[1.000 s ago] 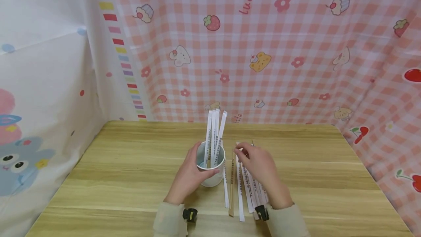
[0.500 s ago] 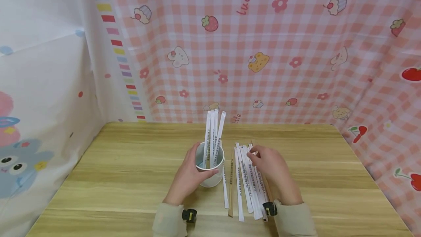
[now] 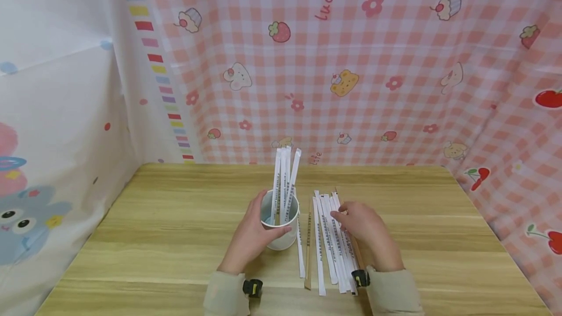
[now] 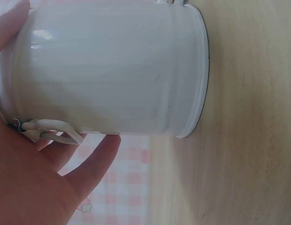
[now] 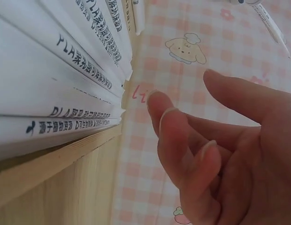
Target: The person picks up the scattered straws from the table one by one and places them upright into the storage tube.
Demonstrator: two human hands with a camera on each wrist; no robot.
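My left hand (image 3: 251, 233) grips a small white bucket (image 3: 282, 243), thumb at the near rim and fingers round the far left side. Close up in the left wrist view, the bucket (image 4: 103, 65) is glossy with a loop handle near its rim. Several white paper-wrapped straws (image 3: 285, 169) stand in it, leaning on the rim. Over the loose straws (image 3: 321, 257) on the table hovers my right hand (image 3: 366, 226), fingers loosely bent. The right wrist view has this hand (image 5: 220, 159) holding nothing, its thumb apart from the fingers, beside the printed straws (image 5: 65, 70).
A brown-wrapped straw (image 3: 308, 252) lies between the bucket and the white straws. The wooden table (image 3: 167, 238) ends at a pink checked cloth (image 3: 369, 126) behind. Patterned cloths also hang at left and right.
My right hand has moved right across the loose straws, then slightly lower. The straws under it show more fully now. The left hand and bucket have stayed put.
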